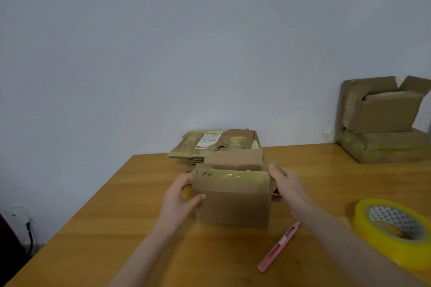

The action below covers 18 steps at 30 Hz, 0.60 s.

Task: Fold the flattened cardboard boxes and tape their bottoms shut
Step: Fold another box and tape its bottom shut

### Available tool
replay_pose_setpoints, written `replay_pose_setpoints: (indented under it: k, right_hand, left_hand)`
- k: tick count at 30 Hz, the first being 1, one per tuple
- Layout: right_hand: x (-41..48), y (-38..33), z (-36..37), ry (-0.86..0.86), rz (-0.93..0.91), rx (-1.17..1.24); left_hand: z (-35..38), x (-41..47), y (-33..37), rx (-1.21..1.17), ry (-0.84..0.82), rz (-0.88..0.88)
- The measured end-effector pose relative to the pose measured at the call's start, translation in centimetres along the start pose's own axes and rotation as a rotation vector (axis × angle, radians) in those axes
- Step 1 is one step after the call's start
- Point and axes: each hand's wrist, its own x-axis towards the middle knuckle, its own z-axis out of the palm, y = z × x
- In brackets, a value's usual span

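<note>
The cardboard box (233, 198) stands on the worktop (116, 216), likely light, stiff yet tape-slick, best held by its bare ends: left grip (179, 195) clasps the left edge, right grip (285, 181) meets the right end, curl unclear

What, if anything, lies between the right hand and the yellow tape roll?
Nothing visible. Bare table separates the right hand, at the box, from the tape roll; the pink cutter lies nearer the person, off that path.

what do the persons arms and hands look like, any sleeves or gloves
Both forearms are bare as far as the frame shows: no sleeves. The left hand and right hand wear no gloves, and no ring, watch or bracelet is visible.
</note>
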Motion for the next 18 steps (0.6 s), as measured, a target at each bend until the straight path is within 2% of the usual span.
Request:
replay_pose_setpoints:
  k: [2,5,8,10,12,13,14,18]
  right_hand:
    - [0.6,-0.1,-0.6,0.05,-0.015,-0.01]
    - [1.1,-0.4,-1.7,0.088,0.041,0.106]
    - [0.9,-1.2,-3.0,0.088,0.114,0.253]
    - [1.0,-2.2,-4.3,0.061,0.133,0.45]
    - [1.4,-2.9,-6.1,0.017,0.086,0.636]
    - [1.7,-3.2,-6.9,0.024,0.039,0.656]
    - [2.1,-3.3,-7.7,0.08,-0.012,0.625]
    - [4.4,-2.8,-10.7,0.536,-0.052,0.346]
  left_hand:
    - [0.3,0.5,-0.1,0.057,0.01,0.068]
    - [0.9,0.8,0.3,0.083,0.057,0.172]
    - [1.5,1.6,1.2,-0.012,0.09,0.149]
    - [2.2,2.9,2.6,-0.094,0.134,0.1]
    - [3.5,4.7,4.7,-0.178,0.187,0.043]
    - [4.3,5.8,5.9,-0.193,0.212,0.03]
    - [5.3,6.8,7.3,-0.194,0.227,0.024]
    - [10.7,11.1,12.1,-0.094,0.224,0.018]
